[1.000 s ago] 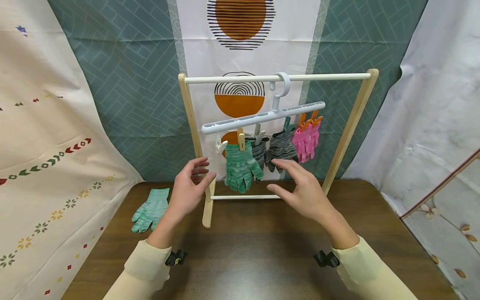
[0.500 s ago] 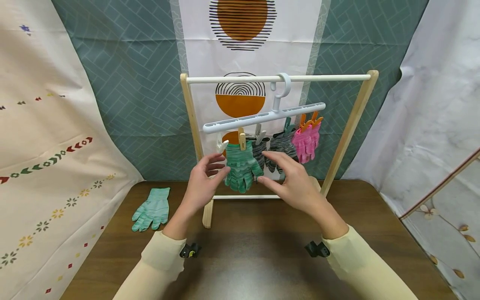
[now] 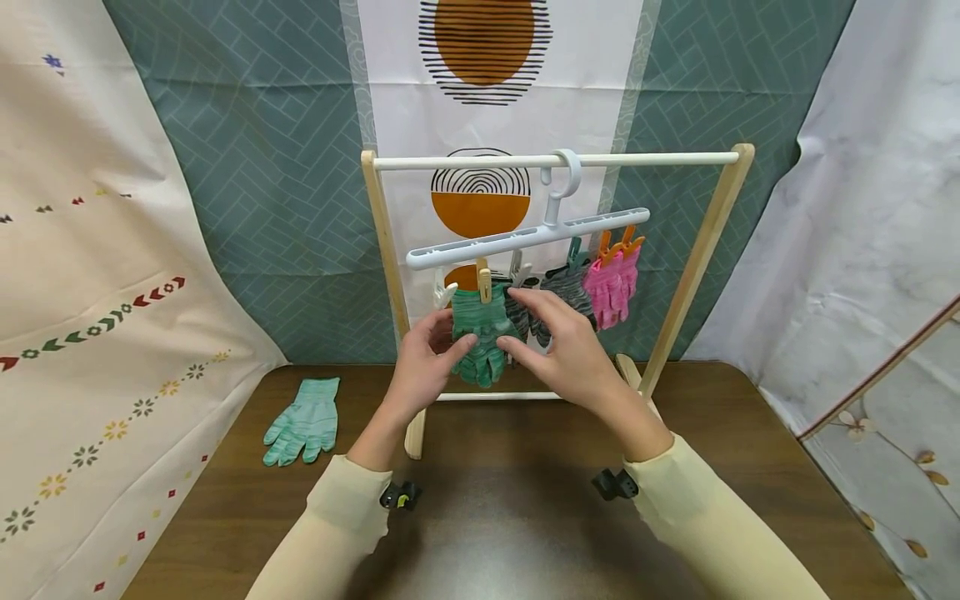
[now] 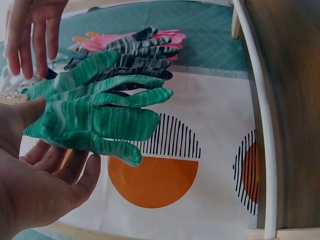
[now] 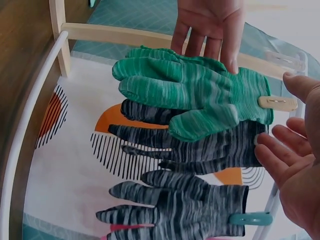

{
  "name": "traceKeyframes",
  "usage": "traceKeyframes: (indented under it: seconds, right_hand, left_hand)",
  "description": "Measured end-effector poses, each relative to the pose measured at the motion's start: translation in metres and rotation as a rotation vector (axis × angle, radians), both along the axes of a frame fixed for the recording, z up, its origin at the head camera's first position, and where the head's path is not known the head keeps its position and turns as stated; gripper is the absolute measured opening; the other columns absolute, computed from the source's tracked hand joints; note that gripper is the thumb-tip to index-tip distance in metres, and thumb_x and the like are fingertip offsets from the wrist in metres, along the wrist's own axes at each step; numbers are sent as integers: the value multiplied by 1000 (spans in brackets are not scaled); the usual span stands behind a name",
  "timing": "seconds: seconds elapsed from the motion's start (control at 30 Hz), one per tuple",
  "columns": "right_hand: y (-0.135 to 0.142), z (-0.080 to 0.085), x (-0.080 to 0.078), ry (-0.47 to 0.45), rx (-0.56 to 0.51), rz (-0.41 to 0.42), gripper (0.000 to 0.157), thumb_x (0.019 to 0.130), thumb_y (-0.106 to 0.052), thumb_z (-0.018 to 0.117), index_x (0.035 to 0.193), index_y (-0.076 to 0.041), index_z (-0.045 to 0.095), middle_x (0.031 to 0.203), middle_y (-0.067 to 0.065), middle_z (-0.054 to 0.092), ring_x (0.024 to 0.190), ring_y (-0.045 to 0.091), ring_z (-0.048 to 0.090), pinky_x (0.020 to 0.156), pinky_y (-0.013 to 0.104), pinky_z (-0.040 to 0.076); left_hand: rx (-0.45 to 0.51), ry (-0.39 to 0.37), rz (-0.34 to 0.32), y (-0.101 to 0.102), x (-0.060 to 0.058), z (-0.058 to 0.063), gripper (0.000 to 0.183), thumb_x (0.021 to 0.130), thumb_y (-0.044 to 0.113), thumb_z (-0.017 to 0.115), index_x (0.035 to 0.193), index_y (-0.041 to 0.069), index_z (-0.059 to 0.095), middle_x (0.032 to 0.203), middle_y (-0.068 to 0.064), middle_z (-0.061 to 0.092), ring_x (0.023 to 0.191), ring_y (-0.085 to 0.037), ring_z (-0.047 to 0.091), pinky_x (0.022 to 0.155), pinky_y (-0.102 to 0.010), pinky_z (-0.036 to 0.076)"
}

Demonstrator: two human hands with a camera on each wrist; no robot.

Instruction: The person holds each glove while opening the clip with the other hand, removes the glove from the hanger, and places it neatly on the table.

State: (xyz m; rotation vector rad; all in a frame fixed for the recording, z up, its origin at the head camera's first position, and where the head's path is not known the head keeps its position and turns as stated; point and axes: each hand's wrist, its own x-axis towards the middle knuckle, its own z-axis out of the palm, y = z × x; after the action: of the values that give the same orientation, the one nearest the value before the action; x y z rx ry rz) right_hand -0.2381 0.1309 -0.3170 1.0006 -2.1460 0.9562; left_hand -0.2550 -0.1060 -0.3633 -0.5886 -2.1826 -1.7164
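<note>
A green striped knit glove hangs fingers-down from the hanger by a wooden clothespin. My left hand is at its left side, thumb in front and fingers reaching behind. In the right wrist view, the left thumb is right at the glove's edge, with the fingers partly hidden by it. My right hand is on the other side, fingers spread and slightly bent near the cuff of a black-and-grey glove. Another black-and-grey glove hangs by a teal clip.
The hanger hooks over the white rail of a wooden-sided rack. Pink gloves hang from orange clips at its right end. A white clip dangles at the left end. A pale green glove lies on the brown table.
Both hands have moved inward toward the green glove, the left to the right and the right to the left. They now flank it closely; the hanging gloves stay in place.
</note>
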Motion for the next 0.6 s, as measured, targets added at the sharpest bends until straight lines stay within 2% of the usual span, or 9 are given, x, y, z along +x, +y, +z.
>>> traceKeyframes:
  seconds: [0.23,0.43,0.6]
  right_hand:
    - [-10,3,-2,23,-11,-5,63,94,-19,85,148,-2,58,143,12,63,131,27,61,109,49,49]
    - [-16,6,-3,45,-9,-17,65,93,-20,85,148,0,57,146,13,61,133,28,60,111,48,48]
    - [-22,9,-3,47,-25,-18,67,94,-20,84,152,-2,55,148,14,60,134,28,58,112,49,47]
  left_hand:
    - [10,-1,10,4,2,2,43,101,16,76,139,1,63,119,-15,75,102,-28,72,88,-41,58]
    - [73,-32,-51,3,6,2,38,104,13,72,138,0,62,122,-17,74,103,-29,73,83,-33,60]
    - [98,-56,-97,1,10,5,41,105,14,69,143,0,59,120,-19,75,99,-27,74,81,-32,61]
